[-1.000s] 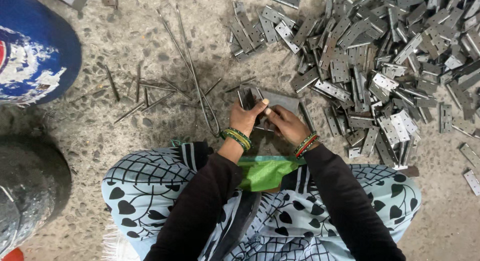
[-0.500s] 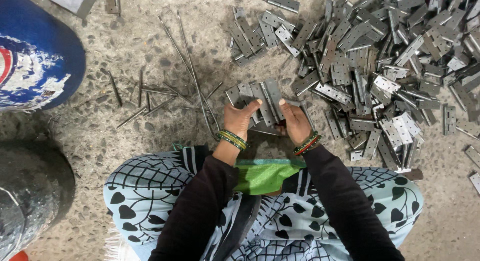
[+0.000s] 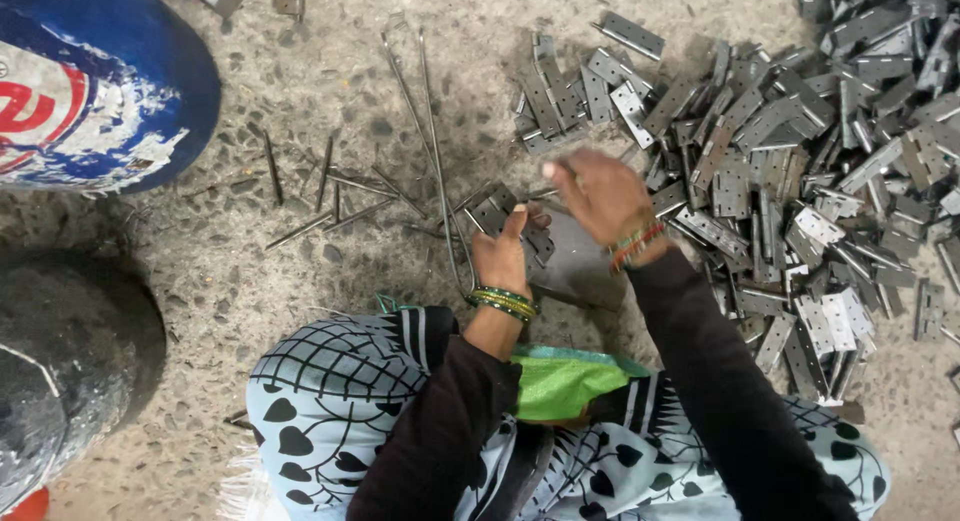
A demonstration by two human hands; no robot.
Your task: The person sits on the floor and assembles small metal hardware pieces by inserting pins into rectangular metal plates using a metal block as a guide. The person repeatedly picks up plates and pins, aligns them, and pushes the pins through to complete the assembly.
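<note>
The left hand (image 3: 503, 256) sits at the centre of the frame, thumb up and fingers curled around a small grey metal hinge (image 3: 492, 209), pinching it against the flat dark plate (image 3: 578, 266) that lies on the floor just right of it. The right hand (image 3: 600, 193) is raised just above and to the right, blurred, its fingers loosely drawn together; whether it pinches anything between them cannot be told from this view. It hovers between the held hinge and the big pile of hinge leaves (image 3: 800, 161) that fills the upper right of the frame.

Judging by this, the step in hand is assembling one hinge: the left hand steadies the piece while the right fetches or brings a part to it. Thin steel pins (image 3: 340, 186) lie scattered on the concrete floor (image 3: 300, 281) left of centre, near the left hand. The next move calls for lining a part up with the hinge's knuckles, which needs the left hand to keep the piece from turning. A blue drum (image 3: 100, 81) fills the upper left corner.
</note>
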